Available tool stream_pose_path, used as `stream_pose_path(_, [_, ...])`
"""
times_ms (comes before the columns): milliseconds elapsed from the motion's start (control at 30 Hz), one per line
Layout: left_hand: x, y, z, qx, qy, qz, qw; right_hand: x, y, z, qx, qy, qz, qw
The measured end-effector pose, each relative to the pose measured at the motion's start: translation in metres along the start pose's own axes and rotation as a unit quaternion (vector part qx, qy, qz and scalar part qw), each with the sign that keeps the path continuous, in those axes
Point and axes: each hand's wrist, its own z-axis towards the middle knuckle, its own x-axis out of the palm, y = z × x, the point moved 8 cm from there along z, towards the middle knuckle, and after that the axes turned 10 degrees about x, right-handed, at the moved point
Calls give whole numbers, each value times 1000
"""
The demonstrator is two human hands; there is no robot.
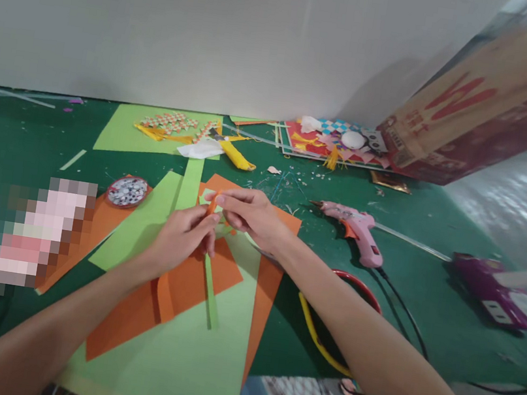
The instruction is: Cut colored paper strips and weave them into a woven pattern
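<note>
My left hand (187,229) is closed on paper strips. A narrow green paper strip (210,295) trails below it, and a wider orange paper strip (164,298) hangs alongside. Fingertips of my right hand (246,211) pinch a small orange fold of paper (214,203) just above the left thumb. How the strips are joined between the fingers is hidden. Beneath both hands lie an orange sheet (125,329) and a light green sheet (197,372). Another green paper piece (139,232) is left of my left hand.
On the right rest a pink glue gun (360,232), red and yellow scissor handles (311,323) and a purple power strip (500,299). A yellow-handled tool (237,154) lies behind the hands. At left is a round box of googly eyes (127,192). A paper bag (479,111) stands back right.
</note>
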Motion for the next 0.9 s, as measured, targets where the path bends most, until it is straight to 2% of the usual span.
stream_pose_path(400, [-1,3,-1,-16,-11,-21,1000,3,1,-1,-10,4,-23,1000])
stream_pose_path(633, [1,-4,-1,21,-2,-4,1000,3,-2,1,-7,4,-17,1000])
stream_pose_path(900, [2,-3,-1,26,-1,3,1000,3,-6,4,-6,13,-13,1000])
